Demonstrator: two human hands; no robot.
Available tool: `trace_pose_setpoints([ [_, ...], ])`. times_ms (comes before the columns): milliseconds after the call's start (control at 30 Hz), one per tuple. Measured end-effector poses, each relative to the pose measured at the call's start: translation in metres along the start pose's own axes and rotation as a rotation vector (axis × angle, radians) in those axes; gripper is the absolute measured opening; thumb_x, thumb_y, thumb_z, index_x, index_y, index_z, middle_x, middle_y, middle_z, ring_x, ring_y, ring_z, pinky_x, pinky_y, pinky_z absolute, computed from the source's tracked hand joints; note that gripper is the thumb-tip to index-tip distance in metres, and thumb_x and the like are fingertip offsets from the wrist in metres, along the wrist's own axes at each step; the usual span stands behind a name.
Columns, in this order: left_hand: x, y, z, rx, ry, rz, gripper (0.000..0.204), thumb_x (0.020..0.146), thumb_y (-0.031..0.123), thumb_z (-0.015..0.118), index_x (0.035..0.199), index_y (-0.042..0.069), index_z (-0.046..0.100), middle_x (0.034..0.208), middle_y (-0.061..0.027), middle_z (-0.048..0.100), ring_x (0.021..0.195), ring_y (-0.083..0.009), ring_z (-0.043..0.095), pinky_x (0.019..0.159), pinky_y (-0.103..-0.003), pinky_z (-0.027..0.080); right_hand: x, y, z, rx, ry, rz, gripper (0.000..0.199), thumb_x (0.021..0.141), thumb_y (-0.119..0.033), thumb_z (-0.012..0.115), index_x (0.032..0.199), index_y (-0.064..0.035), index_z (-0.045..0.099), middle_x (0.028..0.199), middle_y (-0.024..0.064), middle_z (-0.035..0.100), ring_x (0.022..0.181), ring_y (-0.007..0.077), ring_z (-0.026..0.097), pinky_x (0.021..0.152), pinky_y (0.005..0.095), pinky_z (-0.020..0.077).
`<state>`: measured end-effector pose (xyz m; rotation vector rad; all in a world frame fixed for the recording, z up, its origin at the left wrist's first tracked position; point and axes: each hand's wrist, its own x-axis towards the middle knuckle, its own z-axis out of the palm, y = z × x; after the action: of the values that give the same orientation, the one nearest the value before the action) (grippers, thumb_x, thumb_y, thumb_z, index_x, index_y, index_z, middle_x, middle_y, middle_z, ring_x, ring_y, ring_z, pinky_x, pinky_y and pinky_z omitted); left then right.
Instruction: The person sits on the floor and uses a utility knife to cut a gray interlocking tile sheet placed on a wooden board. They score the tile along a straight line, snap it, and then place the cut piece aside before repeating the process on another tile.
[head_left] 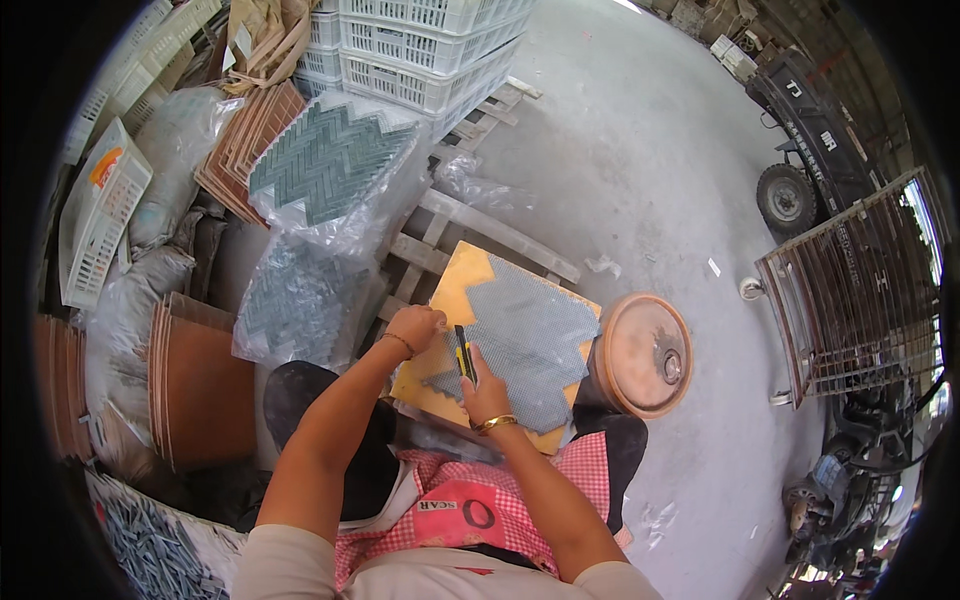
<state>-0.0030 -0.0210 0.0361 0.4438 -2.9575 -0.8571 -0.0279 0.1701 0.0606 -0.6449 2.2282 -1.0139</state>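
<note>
A grey mesh-backed tile sheet (530, 325) with zigzag edges lies face down on a yellow-orange board (465, 268) in front of my lap. My right hand (486, 392) grips a black and yellow utility knife (463, 355) over the near left part of the sheet, its tip pointing away from me. At the board's left side, my left hand (415, 328) is closed, with thumb and fingers pinched near the sheet's left edge. Whatever it pinches is too small to make out.
A round orange-brown lidded bucket (645, 355) stands at the board's right. Stacked green herringbone tile sheets (330, 165) in plastic sit on the left, before white crates (430, 75) and a wooden pallet (500, 232). Brown boards (205, 385) lean at left; a wire cart (850, 290) stands right.
</note>
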Motion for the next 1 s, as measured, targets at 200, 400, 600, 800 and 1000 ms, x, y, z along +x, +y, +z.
trace_pose_setpoints([
  [200, 0.003, 0.004, 0.006, -0.021, -0.053, -0.178, 0.010, 0.070, 0.016, 0.054, 0.073, 0.008, 0.059, 0.075, -0.0149, 0.059, 0.071, -0.0324, 0.056, 0.065, -0.040, 0.045, 0.004, -0.024, 0.013, -0.251, -0.005, 0.029, 0.059, 0.077, -0.012, 0.049, 0.130, -0.0116, 0.024, 0.067, 0.0240, 0.055, 0.060, 0.0372, 0.055, 0.058, 0.0437, 0.0441],
  [400, 0.004, 0.000, 0.013, -0.119, 0.028, -0.166, 0.010, 0.068, 0.015, 0.053, 0.070, 0.007, 0.060, 0.070, -0.0162, 0.058, 0.068, -0.0341, 0.055, 0.063, -0.041, 0.045, 0.014, -0.037, 0.020, -0.317, -0.002, 0.104, 0.058, 0.076, -0.013, 0.048, 0.130, -0.0089, 0.024, 0.069, 0.0277, 0.054, 0.066, 0.0421, 0.053, 0.063, 0.0472, 0.0422],
  [600, 0.001, -0.004, 0.014, -0.226, 0.069, -0.182, 0.008, 0.068, 0.012, 0.053, 0.069, 0.007, 0.059, 0.071, -0.0171, 0.058, 0.071, -0.0338, 0.056, 0.065, -0.041, 0.045, 0.005, -0.046, 0.024, -0.399, -0.071, 0.099, 0.057, 0.078, -0.012, 0.044, 0.131, -0.0092, 0.022, 0.074, 0.0268, 0.055, 0.068, 0.0404, 0.054, 0.062, 0.0464, 0.0429],
  [800, 0.002, -0.006, 0.013, -0.250, 0.057, -0.205, 0.009, 0.068, 0.010, 0.052, 0.071, 0.006, 0.059, 0.073, -0.0182, 0.058, 0.072, -0.0346, 0.056, 0.066, -0.041, 0.045, 0.015, -0.031, 0.029, -0.556, -0.010, -0.007, 0.057, 0.077, -0.011, 0.046, 0.130, -0.0079, 0.024, 0.069, 0.0232, 0.055, 0.063, 0.0382, 0.054, 0.058, 0.0465, 0.0428],
  [1000, 0.000, -0.004, 0.015, -0.244, 0.070, -0.184, 0.009, 0.068, 0.009, 0.052, 0.070, 0.004, 0.058, 0.072, -0.0188, 0.058, 0.072, -0.0351, 0.055, 0.065, -0.041, 0.044, 0.009, -0.025, 0.019, -0.655, 0.008, -0.118, 0.054, 0.079, -0.012, 0.043, 0.130, -0.0145, 0.026, 0.067, 0.0215, 0.054, 0.059, 0.0363, 0.054, 0.054, 0.0456, 0.0438],
])
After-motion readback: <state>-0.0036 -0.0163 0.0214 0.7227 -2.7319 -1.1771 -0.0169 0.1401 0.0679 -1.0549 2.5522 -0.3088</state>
